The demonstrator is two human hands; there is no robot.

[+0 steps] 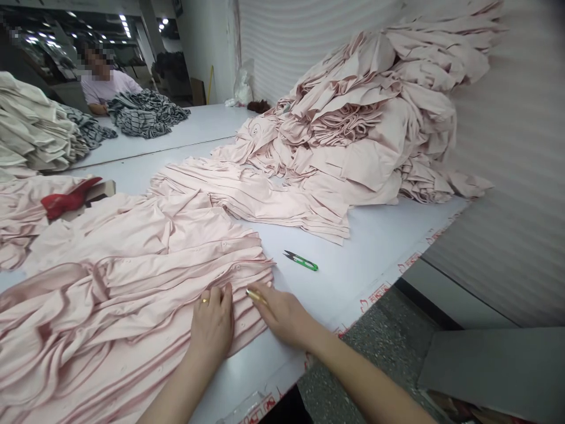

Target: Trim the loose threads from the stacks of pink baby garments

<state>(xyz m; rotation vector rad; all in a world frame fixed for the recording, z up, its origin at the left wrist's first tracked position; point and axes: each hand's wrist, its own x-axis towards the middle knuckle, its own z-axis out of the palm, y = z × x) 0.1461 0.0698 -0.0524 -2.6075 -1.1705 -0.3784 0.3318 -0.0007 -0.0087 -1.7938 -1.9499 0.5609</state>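
Note:
Pale pink button-front shirts lie in overlapping layers on the table, small buttons along their edges. My left hand, with a gold ring, is closed on the edge of a pink shirt, its fingertips bent down into the cloth. Close by on the right, my right hand grips a slim gold-coloured pen-shaped tool with a metal tip, just over the layered shirt edges. Its fingertips are partly hidden. Beyond the right hand lie green thread snips on the white tabletop.
A tall heap of pink garments leans toward the wall. A red object lies among cloth on the left. Cream garments and checked cloth sit farther back, near a co-worker. The table edge runs along the right.

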